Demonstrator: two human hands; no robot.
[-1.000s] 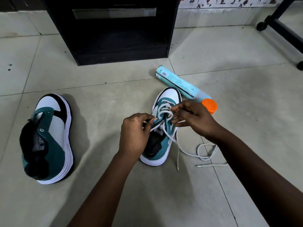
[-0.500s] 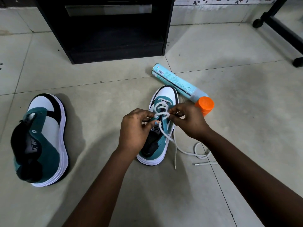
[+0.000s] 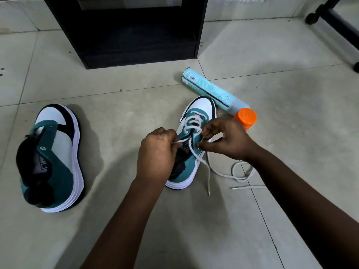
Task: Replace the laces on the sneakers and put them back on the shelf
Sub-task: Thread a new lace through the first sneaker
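Two sneakers on the tiled floor [image 3: 272,61]. Laced sneaker [image 3: 189,167] sits centre frame, upright, toe pointing toward the top of the frame; teal and white upper, white sole. White lace [image 3: 192,123] threaded through the front eyelets in several crossings.

Left hand [image 3: 155,154], centre frame: grip curled, fingers pinching one strand of the lace at the left side of the tongue. Right hand [image 3: 225,138], just right of it: fingertips pinching the lace at the eyelet row on the shoe's right side, thumb below, apart from the fingers.

Loose lace ends trail off the shoe's right side: one hangs down to the floor near the heel, the other coils on the tile at right centre, its tipped end lying flat.

Second sneaker [image 3: 52,158], left of frame, lies tipped on its side, no lace visible, well apart from the first.

Spray can [image 3: 211,92], pale blue with orange cap, lies just beside the laced sneaker's toe. Black shelf unit [image 3: 136,32] at top centre.
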